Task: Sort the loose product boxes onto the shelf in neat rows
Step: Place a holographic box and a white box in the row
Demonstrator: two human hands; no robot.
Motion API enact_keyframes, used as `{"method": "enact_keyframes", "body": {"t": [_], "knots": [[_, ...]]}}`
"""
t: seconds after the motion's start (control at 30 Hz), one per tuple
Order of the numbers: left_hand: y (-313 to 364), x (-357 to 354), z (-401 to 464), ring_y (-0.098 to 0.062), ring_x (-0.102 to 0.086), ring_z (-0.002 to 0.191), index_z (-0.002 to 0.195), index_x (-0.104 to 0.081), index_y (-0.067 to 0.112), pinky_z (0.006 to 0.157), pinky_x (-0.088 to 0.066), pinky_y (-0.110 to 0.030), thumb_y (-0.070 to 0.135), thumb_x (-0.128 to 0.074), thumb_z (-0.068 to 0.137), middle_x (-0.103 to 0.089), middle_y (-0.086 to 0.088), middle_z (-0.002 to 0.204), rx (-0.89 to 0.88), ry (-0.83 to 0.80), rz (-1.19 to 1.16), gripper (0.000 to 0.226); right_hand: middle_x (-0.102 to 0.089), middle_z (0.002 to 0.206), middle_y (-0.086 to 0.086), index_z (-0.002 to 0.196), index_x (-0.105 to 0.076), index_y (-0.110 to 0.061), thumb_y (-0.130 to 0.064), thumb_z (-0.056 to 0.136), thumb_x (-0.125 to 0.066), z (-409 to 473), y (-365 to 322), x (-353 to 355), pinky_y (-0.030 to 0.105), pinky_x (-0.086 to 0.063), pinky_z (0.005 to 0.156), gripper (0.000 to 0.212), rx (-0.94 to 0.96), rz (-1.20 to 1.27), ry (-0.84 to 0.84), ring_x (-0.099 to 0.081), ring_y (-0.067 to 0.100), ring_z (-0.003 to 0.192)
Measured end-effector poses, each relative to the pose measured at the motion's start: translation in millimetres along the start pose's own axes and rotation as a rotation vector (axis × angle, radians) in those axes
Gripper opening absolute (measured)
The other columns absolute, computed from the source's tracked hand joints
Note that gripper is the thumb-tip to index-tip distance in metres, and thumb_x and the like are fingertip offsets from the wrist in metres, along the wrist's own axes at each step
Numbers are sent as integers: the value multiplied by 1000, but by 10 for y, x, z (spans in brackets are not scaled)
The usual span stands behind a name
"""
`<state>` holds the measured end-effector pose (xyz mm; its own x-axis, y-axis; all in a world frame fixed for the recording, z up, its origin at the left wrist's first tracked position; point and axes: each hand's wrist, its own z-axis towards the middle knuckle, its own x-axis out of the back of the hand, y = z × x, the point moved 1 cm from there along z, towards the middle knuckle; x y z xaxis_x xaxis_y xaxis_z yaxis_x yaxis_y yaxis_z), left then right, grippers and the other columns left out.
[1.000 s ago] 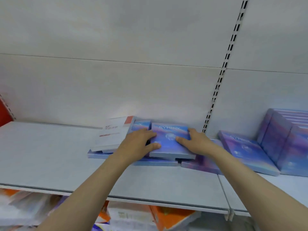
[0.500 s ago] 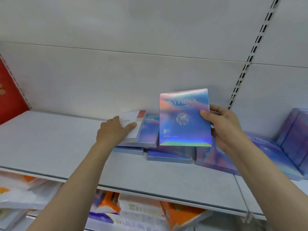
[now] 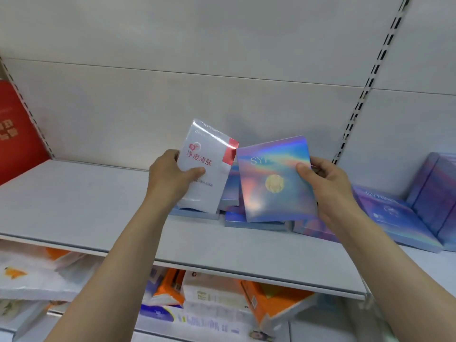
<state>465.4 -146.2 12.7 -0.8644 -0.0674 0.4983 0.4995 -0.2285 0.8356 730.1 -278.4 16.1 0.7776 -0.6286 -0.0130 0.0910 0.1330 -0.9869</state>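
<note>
At frame center, above the shelf (image 3: pixel 74 206), our left hand (image 3: pixel 170 180) grips a white box (image 3: pixel 204 166), thumb across its front. Just right, our right hand (image 3: pixel 328 183) pinches a holographic box (image 3: pixel 274 181). Loose boxes (image 3: pixel 256 224) lie flat beneath.

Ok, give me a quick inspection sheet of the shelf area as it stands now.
Surface: grey shelf, bare at left.
Job's things: white box with red print, held up; holographic box, held up; loose holographic boxes lying flat behind; upright row at far right.
Clutter: mixed orange and white packs on the lower shelf.
Hands: left hand grips the white box; right hand grips the holographic box.
Cables: nothing seen.
Surroundings: pale back panel, slotted upright, red item at left.
</note>
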Motion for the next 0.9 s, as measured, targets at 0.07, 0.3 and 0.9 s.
{"method": "enact_keyframes", "body": {"t": [0.07, 0.3, 0.9], "knots": [[144, -22, -138, -19, -64, 89, 108, -62, 15, 71, -51, -31, 25, -74, 83, -67, 4, 103, -4, 6, -209, 29, -74, 109, 8, 116, -68, -15, -21, 91, -70, -32, 3, 103, 56, -52, 95, 27, -6, 13, 16, -68, 31, 106], [521, -395, -554, -21, -65, 95, 111, -60, 19, 71, -54, -34, 25, -61, 94, -68, 3, 107, 51, -68, -476, 18, -74, 107, 6, 112, -70, -17, -31, 80, -72, -97, -73, 738, 59, -51, 95, 35, 16, 25, 95, -69, 31, 104], [2108, -2535, -2006, -16, -67, 89, 109, -63, 12, 79, -52, -31, 13, -65, 91, -73, -1, 102, -17, -234, -749, 18, -69, 94, 1, 125, -55, -7, -7, 92, -65, -112, 96, 3886, 57, -45, 102, 34, 99, 90, 326, -62, 26, 98]]}}
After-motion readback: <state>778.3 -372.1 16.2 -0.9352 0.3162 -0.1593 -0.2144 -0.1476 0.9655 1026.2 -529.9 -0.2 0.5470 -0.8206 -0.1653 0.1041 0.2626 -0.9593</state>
